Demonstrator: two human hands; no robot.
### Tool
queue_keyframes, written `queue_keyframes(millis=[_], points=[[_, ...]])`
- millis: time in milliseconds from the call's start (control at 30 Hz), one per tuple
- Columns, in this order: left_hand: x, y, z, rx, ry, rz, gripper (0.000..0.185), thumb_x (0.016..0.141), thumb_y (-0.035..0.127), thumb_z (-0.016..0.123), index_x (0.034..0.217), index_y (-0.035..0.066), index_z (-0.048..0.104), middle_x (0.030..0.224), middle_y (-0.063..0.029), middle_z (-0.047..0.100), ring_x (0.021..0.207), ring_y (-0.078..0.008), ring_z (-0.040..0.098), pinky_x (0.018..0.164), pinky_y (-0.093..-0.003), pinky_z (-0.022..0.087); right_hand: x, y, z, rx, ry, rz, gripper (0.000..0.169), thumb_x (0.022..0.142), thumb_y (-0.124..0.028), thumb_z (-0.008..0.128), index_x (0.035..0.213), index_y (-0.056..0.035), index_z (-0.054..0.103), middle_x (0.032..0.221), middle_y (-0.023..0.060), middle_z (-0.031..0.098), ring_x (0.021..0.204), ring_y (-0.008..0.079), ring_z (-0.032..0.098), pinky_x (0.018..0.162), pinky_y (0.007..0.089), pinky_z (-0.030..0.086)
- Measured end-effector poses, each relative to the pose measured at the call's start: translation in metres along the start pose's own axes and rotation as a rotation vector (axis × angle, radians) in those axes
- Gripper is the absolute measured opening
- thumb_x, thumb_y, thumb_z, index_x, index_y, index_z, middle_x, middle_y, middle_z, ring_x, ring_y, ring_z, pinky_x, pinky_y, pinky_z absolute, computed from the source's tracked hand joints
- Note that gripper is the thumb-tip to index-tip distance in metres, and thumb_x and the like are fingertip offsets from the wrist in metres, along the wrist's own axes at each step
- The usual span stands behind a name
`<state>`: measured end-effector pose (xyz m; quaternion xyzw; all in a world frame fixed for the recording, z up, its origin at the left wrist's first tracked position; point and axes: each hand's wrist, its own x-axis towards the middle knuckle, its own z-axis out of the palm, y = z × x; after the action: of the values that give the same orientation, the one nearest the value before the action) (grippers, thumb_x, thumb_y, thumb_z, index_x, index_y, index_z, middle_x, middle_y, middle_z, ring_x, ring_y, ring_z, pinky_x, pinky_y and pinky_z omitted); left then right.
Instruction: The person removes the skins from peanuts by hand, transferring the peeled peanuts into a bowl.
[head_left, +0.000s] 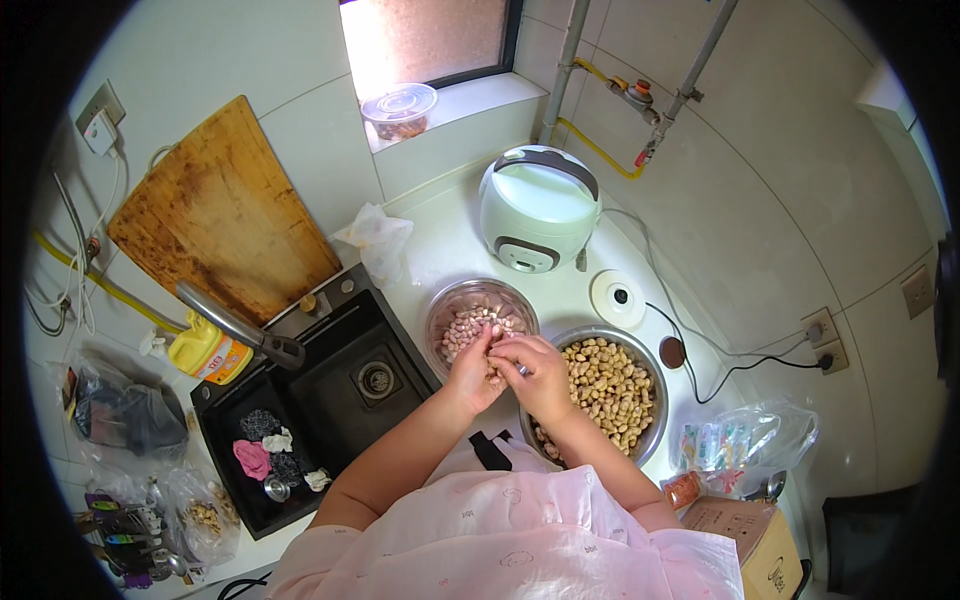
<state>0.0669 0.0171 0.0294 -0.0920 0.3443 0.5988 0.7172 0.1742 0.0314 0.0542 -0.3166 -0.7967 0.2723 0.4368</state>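
My left hand (478, 375) and my right hand (534, 373) meet in front of me, fingers pinched together on a small item, seemingly a peanut, mostly hidden by the fingers. They are over the near right edge of a metal bowl (435, 315) that holds shelled pink peanut kernels (469, 324). To the right, partly beneath my right forearm, stands a larger steel basin (660, 420) full of unshelled peanuts (611, 390). A ring shows on my right hand.
A black sink (322, 420) with scrubbers and cloths lies left. Behind the bowls stands a pale green rice cooker (540, 210); a white kettle base (617, 298) with a cord sits right of it. A plastic bag (379, 240), cutting board (225, 217) and cardboard box (735, 525) are around.
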Motion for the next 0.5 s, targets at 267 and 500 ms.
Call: queue_keyframes(millis=[267,500], points=[[0.007,0.002,-0.023,0.114,-0.304,-0.053,0.022,0.091,0.031,0.039,0.092,0.014,0.051,0.076,0.0,0.052,0.052,-0.0077,0.043,0.041,-0.0193,0.033,0.004,0.005,-0.002,0.122,0.084,0.311,0.014,0.077,-0.009,0.06,0.09,-0.0031,0.061,0.087,0.0116,0.056,0.077,0.0212,0.056,0.065,0.0289,0.045],[0.009,-0.013,-0.018,0.334,-0.226,0.173,0.024,0.092,0.031,0.039,0.102,0.012,0.051,0.082,0.0025,0.052,0.06,-0.0062,0.045,0.043,-0.0186,0.035,-0.005,0.028,0.019,0.377,0.052,0.482,0.022,0.088,-0.016,0.047,0.096,0.0011,0.059,0.09,0.0107,0.061,0.083,0.0179,0.057,0.073,0.0267,0.044]])
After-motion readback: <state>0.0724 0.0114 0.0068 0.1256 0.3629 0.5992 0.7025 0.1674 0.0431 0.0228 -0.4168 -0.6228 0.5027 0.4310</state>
